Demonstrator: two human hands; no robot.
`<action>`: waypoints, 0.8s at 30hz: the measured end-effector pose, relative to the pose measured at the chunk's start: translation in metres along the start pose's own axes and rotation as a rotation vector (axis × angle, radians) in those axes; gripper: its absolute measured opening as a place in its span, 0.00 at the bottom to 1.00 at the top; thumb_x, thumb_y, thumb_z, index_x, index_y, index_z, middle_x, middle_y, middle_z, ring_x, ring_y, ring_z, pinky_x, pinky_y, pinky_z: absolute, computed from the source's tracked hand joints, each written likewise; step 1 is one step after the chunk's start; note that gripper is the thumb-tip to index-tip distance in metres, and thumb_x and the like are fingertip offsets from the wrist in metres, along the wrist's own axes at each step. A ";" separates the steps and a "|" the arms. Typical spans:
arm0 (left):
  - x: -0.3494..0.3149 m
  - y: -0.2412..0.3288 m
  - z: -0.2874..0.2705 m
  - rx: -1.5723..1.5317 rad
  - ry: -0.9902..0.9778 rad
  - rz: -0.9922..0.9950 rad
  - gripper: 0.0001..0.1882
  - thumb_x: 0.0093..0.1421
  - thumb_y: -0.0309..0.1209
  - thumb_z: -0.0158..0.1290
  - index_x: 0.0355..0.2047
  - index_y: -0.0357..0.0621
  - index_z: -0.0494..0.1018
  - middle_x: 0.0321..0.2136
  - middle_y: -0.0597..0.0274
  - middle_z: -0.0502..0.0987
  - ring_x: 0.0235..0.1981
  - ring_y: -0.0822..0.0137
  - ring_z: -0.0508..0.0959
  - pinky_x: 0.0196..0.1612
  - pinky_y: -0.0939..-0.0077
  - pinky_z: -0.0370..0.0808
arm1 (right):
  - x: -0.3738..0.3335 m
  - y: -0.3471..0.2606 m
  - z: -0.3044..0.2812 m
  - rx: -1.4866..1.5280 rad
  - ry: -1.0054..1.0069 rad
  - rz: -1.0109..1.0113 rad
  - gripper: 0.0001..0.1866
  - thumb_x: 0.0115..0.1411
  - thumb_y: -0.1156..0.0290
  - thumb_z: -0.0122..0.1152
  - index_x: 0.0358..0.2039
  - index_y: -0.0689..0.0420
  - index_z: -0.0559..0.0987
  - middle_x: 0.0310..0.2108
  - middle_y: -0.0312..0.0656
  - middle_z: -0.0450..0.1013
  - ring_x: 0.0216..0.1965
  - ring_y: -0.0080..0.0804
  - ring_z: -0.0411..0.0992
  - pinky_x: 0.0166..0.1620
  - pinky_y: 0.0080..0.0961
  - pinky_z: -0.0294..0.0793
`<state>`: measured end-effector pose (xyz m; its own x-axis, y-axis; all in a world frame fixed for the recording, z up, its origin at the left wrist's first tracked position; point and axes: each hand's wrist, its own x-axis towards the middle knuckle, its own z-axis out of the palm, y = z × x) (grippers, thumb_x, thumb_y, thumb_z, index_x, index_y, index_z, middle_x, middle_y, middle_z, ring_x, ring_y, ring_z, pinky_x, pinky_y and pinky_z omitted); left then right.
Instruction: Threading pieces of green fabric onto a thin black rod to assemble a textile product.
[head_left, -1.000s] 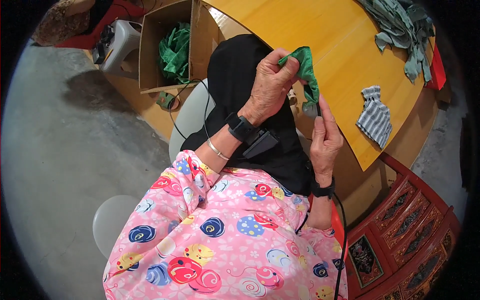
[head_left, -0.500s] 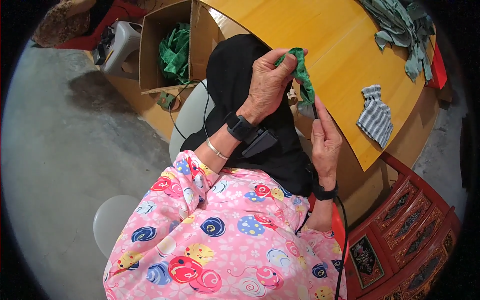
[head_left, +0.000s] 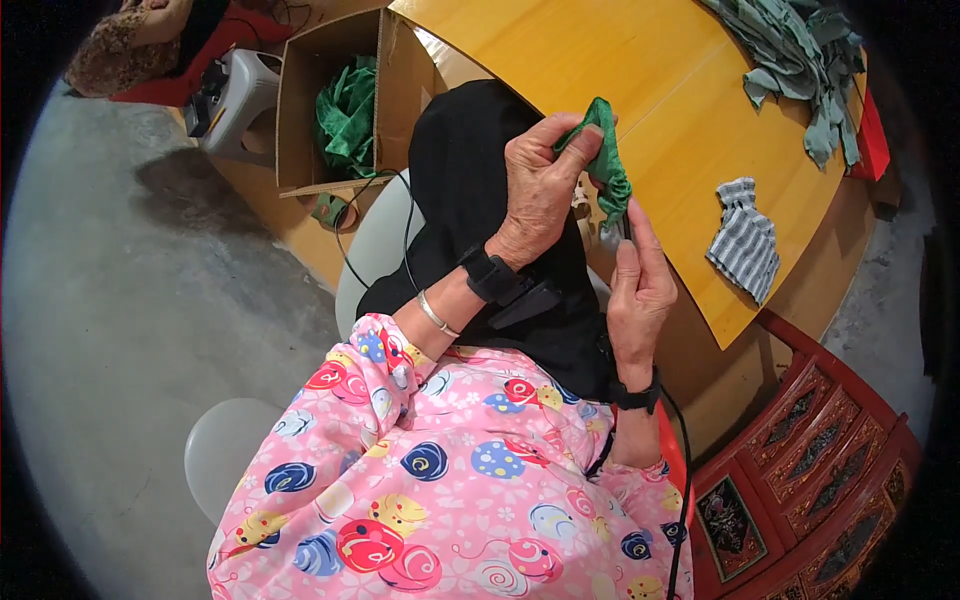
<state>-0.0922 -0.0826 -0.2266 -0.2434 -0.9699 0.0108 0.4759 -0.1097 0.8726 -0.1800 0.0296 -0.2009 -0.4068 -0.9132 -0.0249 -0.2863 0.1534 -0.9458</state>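
Note:
A small piece of shiny green cloth [head_left: 606, 168], velvety in look, hangs between my hands beside the table edge. My left hand [head_left: 538, 188] pinches its upper part between thumb and fingers, and a pointed tip sticks up above the thumb. At its lower end the cloth is gathered in folds. There my right hand [head_left: 642, 298] grips a thin dark stick-like tool [head_left: 627, 228] between thumb and fingers, its tip at the bunched cloth. Whether the tip goes inside the cloth, I cannot tell.
A yellow wooden table [head_left: 600, 60] stands ahead, bearing a grey striped cloth piece [head_left: 743, 240] and a grey-green cloth heap [head_left: 800, 70]. At the left, a cardboard box [head_left: 395, 95] holds green cloth. A carved red wooden chair [head_left: 800, 460] is at the lower right.
The cloth's upper end now stands up in a clearer point, and its lower part is more bunched. My right hand has shifted slightly left and down.

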 end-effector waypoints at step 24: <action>-0.004 0.030 0.007 -0.116 -0.142 -0.041 0.12 0.62 0.32 0.46 0.42 0.40 0.71 0.32 0.66 0.76 0.23 0.79 0.74 0.22 0.87 0.71 | -0.010 0.006 -0.027 0.157 -0.153 0.125 0.19 0.61 0.76 0.45 0.54 0.59 0.66 0.33 0.32 0.62 0.32 0.17 0.57 0.34 0.14 0.55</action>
<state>-0.0829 -0.0801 -0.1974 -0.3773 -0.9246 0.0525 0.5558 -0.1808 0.8114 -0.2015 0.0503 -0.1977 -0.2911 -0.9392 -0.1823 -0.0992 0.2191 -0.9706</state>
